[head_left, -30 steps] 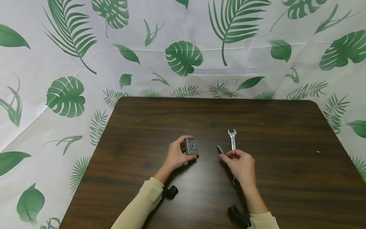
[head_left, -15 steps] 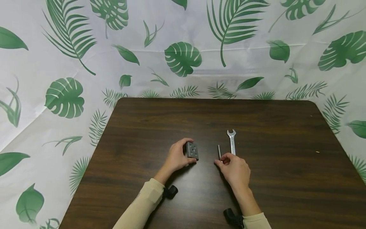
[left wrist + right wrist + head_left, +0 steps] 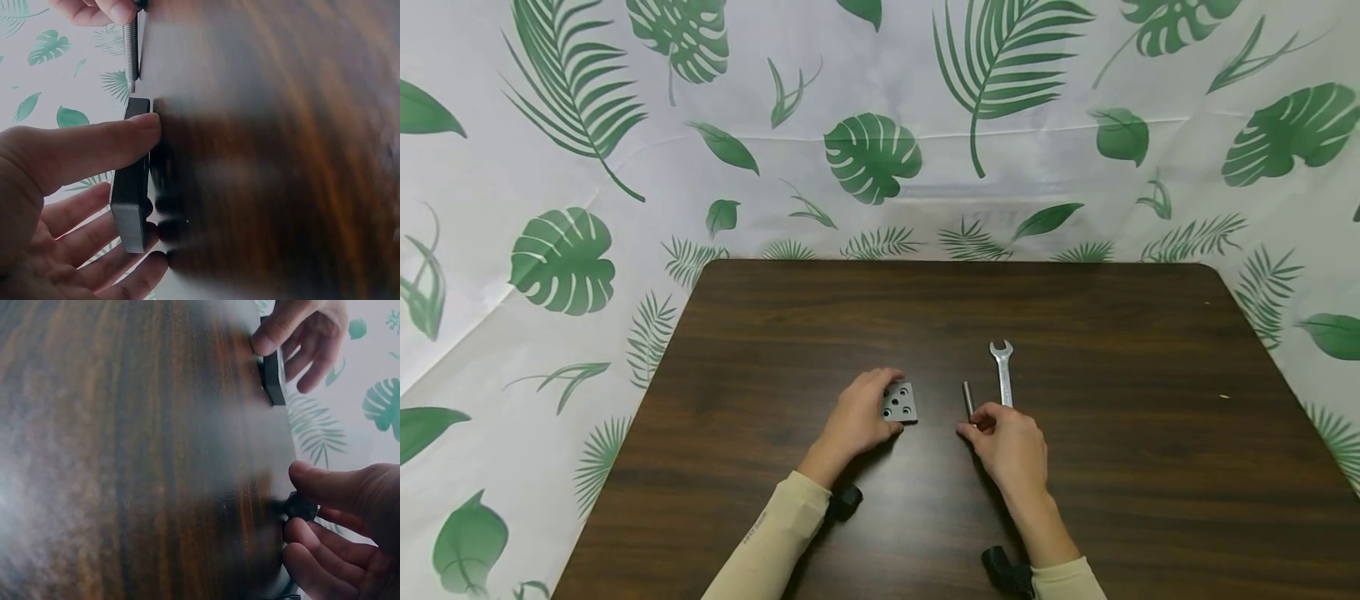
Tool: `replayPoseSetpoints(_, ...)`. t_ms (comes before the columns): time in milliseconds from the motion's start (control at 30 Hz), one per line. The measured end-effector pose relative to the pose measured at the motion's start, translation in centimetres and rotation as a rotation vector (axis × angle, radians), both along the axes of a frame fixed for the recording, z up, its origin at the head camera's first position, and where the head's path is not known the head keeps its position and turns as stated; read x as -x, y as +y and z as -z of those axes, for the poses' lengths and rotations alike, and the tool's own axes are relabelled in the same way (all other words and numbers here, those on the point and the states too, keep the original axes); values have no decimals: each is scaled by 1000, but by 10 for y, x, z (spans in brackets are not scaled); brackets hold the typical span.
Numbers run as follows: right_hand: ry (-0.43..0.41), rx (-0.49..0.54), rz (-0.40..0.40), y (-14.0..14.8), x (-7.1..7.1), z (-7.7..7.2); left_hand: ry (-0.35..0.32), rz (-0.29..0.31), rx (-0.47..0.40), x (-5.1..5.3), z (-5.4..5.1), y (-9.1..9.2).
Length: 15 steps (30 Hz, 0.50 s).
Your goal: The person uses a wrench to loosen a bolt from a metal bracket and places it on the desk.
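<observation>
In the head view my left hand (image 3: 856, 417) grips a grey metal block (image 3: 906, 404) by its edges. The block's face, with several holes, points up. From the left wrist the block (image 3: 130, 215) shows edge-on, thumb on one edge, low over or on the table; I cannot tell which. My right hand (image 3: 1013, 450) pinches a bolt (image 3: 967, 400) whose shank points away from me. Its thread shows on the bolt (image 3: 130, 53) in the left wrist view, and the right wrist view shows the dark hex head of the bolt (image 3: 301, 506) between thumb and fingers.
A wrench (image 3: 1003, 375) lies just beyond my right hand, open end away; the hand hides its near part. Everything rests on a dark wooden table (image 3: 775, 333). A leaf-printed cloth (image 3: 760, 200) hangs behind it. A small yellowish speck (image 3: 1224, 397) lies at the right.
The block has tipped from standing tilted to face-up and dropped slightly. My right hand has shifted left and nearer, and the bolt has swung from slanting left to pointing mostly away.
</observation>
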State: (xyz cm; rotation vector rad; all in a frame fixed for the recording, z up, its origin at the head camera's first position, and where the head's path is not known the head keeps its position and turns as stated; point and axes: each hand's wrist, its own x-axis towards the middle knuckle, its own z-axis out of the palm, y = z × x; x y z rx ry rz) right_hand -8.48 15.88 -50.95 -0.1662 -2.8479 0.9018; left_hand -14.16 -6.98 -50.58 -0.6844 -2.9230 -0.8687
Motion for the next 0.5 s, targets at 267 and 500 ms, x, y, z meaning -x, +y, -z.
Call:
replayPoseSetpoints(267, -15, 19, 13, -1, -3, -1, -9, -11, -4, -1, 2, -1)
replayPoseSetpoints(500, 8, 25, 10, -1, -5, 0, -17, -9, -47, -2, 6, -3)
